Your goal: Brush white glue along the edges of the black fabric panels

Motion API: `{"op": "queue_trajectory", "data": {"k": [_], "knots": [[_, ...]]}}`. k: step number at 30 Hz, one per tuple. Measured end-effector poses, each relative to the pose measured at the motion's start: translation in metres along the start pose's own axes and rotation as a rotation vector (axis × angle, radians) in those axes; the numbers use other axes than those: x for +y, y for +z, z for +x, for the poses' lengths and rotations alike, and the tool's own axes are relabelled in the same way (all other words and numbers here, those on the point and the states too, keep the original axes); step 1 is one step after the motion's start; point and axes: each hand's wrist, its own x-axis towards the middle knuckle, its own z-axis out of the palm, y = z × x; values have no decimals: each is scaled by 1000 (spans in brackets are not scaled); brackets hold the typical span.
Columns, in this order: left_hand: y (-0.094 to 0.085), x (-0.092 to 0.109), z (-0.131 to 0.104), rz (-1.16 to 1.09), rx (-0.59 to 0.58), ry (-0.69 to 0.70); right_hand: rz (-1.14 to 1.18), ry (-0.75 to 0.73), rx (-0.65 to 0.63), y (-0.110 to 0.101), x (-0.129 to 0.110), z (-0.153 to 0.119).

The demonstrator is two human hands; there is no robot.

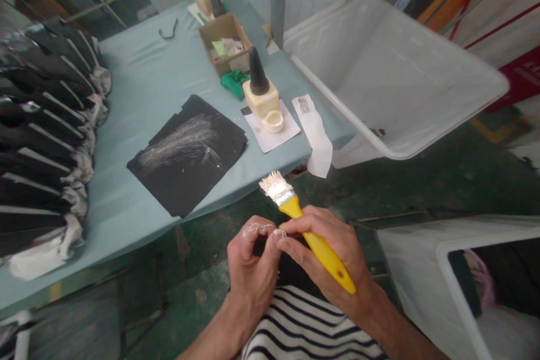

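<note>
My right hand (333,247) holds a paintbrush (323,253) with a yellow handle, its bristles pointing up and left. The bristles are clumped with a whitish coating that reaches the metal band. Thumb and forefinger of that same hand touch the thumb tip of my left hand (253,259). The left fingers are curled in and carry dried white residue; I see nothing held there. Beyond the hands, on the table, lies a black sheet (189,154) with whitish smears. To its right a cream glue pot (264,104) with a black cone top stands on a white card (272,138).
A pale blue cloth covers the table (139,76). Stacked black pieces (37,140) fill its left side. A cardboard box (225,39), green cloth (234,83) and white paper strip (313,135) lie farther back and right. Large plastic bins (379,67) stand right, beside a metal post (278,0).
</note>
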Motion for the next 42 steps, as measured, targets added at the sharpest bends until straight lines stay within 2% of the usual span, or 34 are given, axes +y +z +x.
{"op": "queue_trajectory", "data": {"k": [3,7,10,15,18,22,28,33,35,37,39,42], "knots": [[-1,-2,0,42,6,86,113,116,48,10,-5,-3],[1,0,1,0,-2,38,174,219,80,19,-6,-5],[2,0,0,-67,-8,-54,163,195,57,19,-1,-3],[0,-2,-1,-79,-21,-151,93,8,-23,13,8,-3],[0,-4,-1,-95,-3,-188,141,86,-75,10,10,-4],[3,-5,-1,-179,-4,-257,262,193,-59,11,11,-7],[11,-2,-3,-258,-34,-340,275,110,4,14,15,-9],[9,2,-4,-202,-62,-260,77,-89,14,9,13,-2],[8,4,-5,-204,-89,-244,39,-111,31,6,14,-3],[6,7,-6,-288,-100,-309,31,-52,87,2,17,-8],[5,10,-6,-469,-103,-452,-1,-6,173,-1,21,-14],[0,15,-6,-768,-150,-652,-82,-109,181,-4,26,-22]]}}
